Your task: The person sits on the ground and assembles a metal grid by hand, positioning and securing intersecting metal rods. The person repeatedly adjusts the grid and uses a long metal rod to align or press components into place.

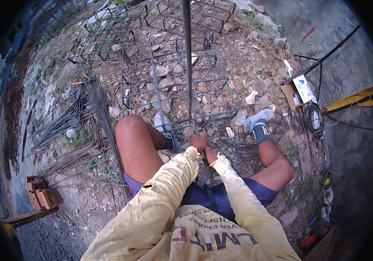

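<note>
My left hand [198, 142] and my right hand [212, 155] are close together between my legs, at the near edge of a rebar cage [178, 79]. Both look closed, the left just beyond the right. Whatever lies in their fingers is too small and hidden to name. The cage is a grid of dark steel bars resting on rubble. From the top of the view a long upright bar [188, 56] comes down to the cage's near edge, just beyond my left hand.
More rebar cages [108, 37] lie at the far left. Loose steel rods [64, 114] are piled left of my leg, with bricks [44, 195] nearer. At right are an open cardboard box [297, 92], coiled wire [310, 119] and yellow cloth [360, 99]. Broken stones cover the ground.
</note>
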Demonstrator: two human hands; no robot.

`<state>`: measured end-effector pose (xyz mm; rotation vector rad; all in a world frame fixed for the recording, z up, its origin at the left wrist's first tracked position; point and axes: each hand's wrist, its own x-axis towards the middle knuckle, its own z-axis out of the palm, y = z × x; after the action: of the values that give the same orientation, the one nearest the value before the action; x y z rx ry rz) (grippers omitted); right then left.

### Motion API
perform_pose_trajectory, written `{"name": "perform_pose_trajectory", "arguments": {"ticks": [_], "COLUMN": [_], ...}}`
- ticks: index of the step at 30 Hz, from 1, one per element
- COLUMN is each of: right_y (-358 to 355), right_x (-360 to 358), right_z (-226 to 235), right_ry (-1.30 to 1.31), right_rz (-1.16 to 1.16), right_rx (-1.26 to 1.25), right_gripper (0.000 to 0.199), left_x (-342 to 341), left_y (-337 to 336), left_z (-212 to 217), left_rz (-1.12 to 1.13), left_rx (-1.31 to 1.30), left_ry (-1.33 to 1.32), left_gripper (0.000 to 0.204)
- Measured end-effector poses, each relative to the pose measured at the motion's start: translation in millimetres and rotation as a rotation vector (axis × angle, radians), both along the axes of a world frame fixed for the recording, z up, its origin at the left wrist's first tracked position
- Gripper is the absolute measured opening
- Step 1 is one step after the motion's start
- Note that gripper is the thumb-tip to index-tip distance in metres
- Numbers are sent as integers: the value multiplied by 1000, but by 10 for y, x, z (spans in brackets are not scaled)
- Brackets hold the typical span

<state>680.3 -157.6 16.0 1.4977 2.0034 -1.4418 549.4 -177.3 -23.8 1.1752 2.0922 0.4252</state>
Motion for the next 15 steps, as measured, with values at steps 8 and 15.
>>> {"name": "perform_pose_trajectory", "arguments": {"ticks": [8,15], "right_y": [-178,-79], "right_x": [-106,-67], "right_z": [-9,145], "right_ry": [150,398], "right_rz": [-389,-683], "right_rx": [-193,-1019], "right_gripper": [36,37], "left_x": [-162,-243], "left_y": [-133,-73], "left_z": [166,-181], "left_rz": [493,481], "left_rx": [-182,-47], "left_ry": [-445,-986], "left_gripper": [56,31]}}
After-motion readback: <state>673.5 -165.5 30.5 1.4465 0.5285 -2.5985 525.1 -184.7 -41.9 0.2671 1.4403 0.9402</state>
